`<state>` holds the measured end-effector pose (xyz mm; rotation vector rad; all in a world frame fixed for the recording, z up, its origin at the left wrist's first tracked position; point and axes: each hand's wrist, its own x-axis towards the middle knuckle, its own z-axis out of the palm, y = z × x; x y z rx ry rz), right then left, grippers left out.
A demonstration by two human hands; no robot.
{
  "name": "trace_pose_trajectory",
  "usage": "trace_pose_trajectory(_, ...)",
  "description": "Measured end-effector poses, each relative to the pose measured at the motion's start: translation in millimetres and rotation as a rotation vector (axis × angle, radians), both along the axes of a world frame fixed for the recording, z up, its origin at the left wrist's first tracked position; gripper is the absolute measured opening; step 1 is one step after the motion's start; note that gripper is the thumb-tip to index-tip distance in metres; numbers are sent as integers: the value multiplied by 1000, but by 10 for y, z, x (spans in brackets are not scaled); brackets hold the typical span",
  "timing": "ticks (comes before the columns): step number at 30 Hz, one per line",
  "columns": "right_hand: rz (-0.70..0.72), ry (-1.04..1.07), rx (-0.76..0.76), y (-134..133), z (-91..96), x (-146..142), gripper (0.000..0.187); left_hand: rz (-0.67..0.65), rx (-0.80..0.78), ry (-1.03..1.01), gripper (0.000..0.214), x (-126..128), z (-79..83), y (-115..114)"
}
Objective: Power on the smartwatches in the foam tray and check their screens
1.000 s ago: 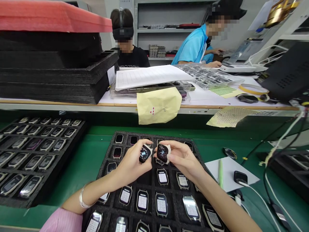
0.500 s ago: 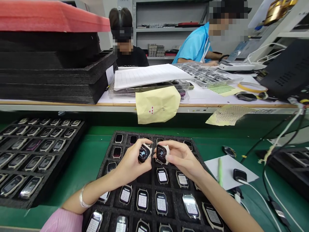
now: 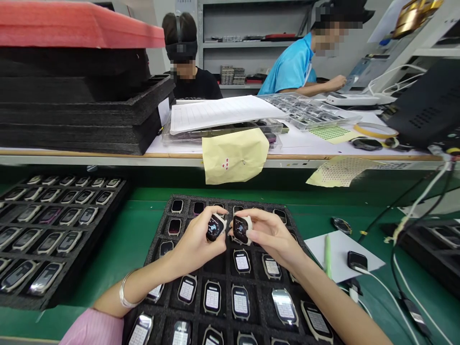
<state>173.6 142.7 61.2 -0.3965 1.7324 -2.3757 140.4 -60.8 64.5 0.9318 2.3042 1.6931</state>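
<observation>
My left hand (image 3: pixel 201 234) pinches a smartwatch case (image 3: pixel 215 227) whose dark screen shows a lit watch face. Close beside it, my right hand (image 3: pixel 269 232) grips a second smartwatch case (image 3: pixel 241 229), also lit and without a strap. The two cases are tilted, a small gap between them. Both are held above a black foam tray (image 3: pixel 230 278) divided into pockets. Many pockets hold more watches, several with white list-like screens, such as the watch (image 3: pixel 212 297) near the middle. Part of the tray's far rows is hidden behind my hands.
Left stands another foam tray (image 3: pixel 77 227) of watches. At right lie white paper (image 3: pixel 311 244), a green pen (image 3: pixel 327 256), a watch on a cable (image 3: pixel 357 260) and loose wires. A shelf ahead carries stacked foam trays (image 3: pixel 72 105) and papers (image 3: pixel 223 112). Two people sit beyond.
My hands and both watches stay almost still. Behind the shelf, the person in blue has raised a forearm and hand and shifted their head.
</observation>
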Motion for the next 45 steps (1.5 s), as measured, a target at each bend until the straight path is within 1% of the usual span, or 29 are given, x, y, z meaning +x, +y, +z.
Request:
trace_pose_trajectory(5,-28,-19,-13,-16,-9,-4,31,30,-8,32,37,-17,-26,15)
trace_pose_trajectory(10,3,-18,0,-16,-20,-14,31,36,-7,55,37,-22,-41,18)
trace_pose_trajectory(14,-39,-19,7,-22,26,11,32,34,-9,73,36,-18,-29,15)
trace_pose_trajectory(16,-65,-21,17,-28,62,33,31,23,-5,67,36,-9,-16,10)
trace_pose_trajectory(21,-66,-15,16,-41,116,83,33,-14,21,36,36,21,13,-20)
trace_pose_trajectory(25,-61,-49,22,-51,91,74,32,19,24,15,36,-5,-1,-22)
trace_pose_trajectory(28,-56,-87,11,-59,60,37,34,18,54,-100,42,-40,-38,-14)
trace_pose_trajectory(31,-68,-185,-38,-72,41,-6,36,-53,166,-348,55,-77,-78,-28)
trace_pose_trajectory(32,-69,-224,-62,-78,36,-18,37,-62,214,-433,57,-92,-86,-40)
trace_pose_trajectory(35,-83,-284,-107,-97,19,-38,39,-29,349,-643,48,-138,-89,-96)
trace_pose_trajectory(37,-106,-285,-105,-109,10,-35,40,-20,406,-738,42,-161,-80,-143)
trace_pose_trajectory(40,-133,-261,-81,-121,7,-11,46,-52,449,-766,39,-173,-78,-200)
trace_pose_trajectory(45,-167,-210,-34,-130,5,28,53,-88,475,-682,38,-146,-95,-211)
